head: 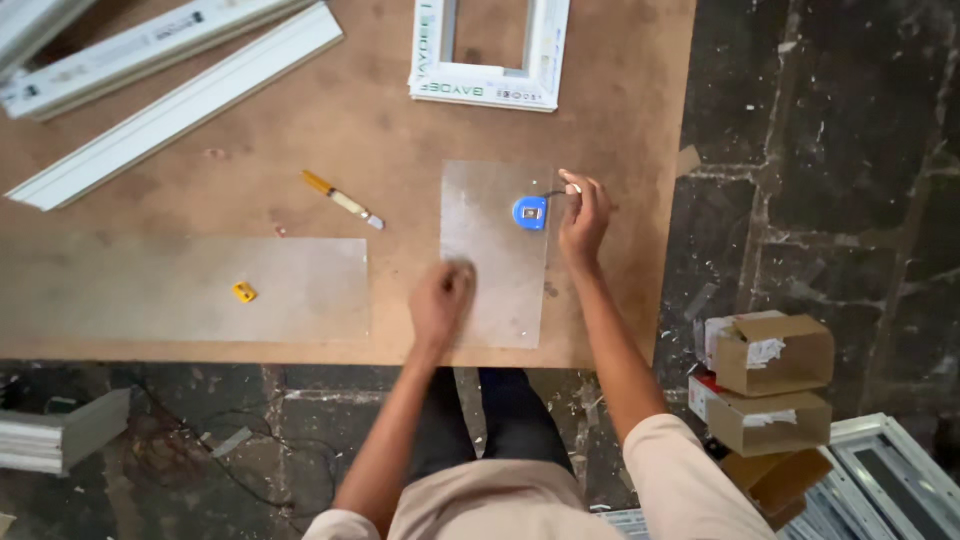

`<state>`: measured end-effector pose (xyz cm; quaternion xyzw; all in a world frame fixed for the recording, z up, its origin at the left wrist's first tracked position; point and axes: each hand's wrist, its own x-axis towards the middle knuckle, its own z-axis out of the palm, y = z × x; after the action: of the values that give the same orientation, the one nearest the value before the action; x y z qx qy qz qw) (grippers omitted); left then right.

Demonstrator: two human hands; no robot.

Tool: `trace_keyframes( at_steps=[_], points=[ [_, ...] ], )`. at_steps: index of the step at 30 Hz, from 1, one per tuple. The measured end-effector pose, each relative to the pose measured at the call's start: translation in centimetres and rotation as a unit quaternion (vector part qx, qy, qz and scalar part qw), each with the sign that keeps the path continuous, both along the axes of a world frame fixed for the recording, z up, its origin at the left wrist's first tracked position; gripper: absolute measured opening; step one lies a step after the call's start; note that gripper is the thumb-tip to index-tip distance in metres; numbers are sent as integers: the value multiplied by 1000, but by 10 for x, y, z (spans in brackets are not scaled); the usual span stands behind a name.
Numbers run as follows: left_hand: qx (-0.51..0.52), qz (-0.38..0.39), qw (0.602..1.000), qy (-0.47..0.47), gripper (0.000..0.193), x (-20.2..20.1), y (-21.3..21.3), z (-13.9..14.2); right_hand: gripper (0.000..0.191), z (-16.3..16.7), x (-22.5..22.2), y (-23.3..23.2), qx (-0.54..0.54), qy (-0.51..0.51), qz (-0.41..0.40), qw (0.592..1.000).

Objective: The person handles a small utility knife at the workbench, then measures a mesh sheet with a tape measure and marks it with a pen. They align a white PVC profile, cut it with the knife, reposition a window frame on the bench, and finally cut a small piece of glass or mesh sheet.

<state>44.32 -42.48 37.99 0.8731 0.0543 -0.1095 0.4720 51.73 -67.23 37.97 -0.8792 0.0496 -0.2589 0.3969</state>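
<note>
Both arms reach forward from the bottom of the shot, elbows bent a bit, forearms angling in toward a small clear plastic sheet [497, 255] lying on the brown tabletop [400, 130].

The left hand [441, 300] is pressed down on the lower left part of that sheet, fingers curled under, more or less clenched; it's a bit blurry, so I can't tell if there's anything in it. The right hand [583, 218] sits just off the sheet's right edge, fingers pinched on the tip of the tape coming out of a blue tape measure [530, 212]. The tape measure body rests on the sheet near its upper right corner, and only a short bit of tape is out.

The sheet's near edge sits close to the tabletop's front edge, and the tabletop's right edge is just past the right hand, with dark stone floor [820, 150] beyond.

To the left there's a bigger clear sheet [190, 290] with a small yellow object [243, 292] on it, and a yellow-handled knife [343, 200] lies between the two sheets, a bit further back. A white window frame piece [490, 85] is at the far edge, white profile strips [170, 105] top left. Cardboard boxes [770, 385] are stacked on the floor to the right.
</note>
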Motion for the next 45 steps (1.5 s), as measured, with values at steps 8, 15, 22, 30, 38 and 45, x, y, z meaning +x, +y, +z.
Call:
trace_keyframes(
  at_steps=[8, 15, 22, 30, 38, 45],
  points=[
    [25, -68, 996, 43, 13, -143, 83, 13, 26, 20, -17, 127, 191, 28, -80, 978],
    [41, 58, 996, 47, 16, -137, 245, 23, 33, 54, 15, 279, 305, 78, 11, 949],
    [246, 4, 957, -156, 25, 57, 404, 71, 35, 113, 74, 352, 95, 157, 25, 983],
    [367, -87, 898, -228, 72, 254, 448, 102, 44, 115, 85, 410, -257, 173, 42, 950],
    [312, -229, 913, -131, 56, 294, 409, 92, 37, 86, 80, 359, 97, 286, 64, 951],
    [386, -275, 876, -92, 74, 286, 370, 90, 17, 66, -49, 300, 672, 271, 2, 689]
  ],
)
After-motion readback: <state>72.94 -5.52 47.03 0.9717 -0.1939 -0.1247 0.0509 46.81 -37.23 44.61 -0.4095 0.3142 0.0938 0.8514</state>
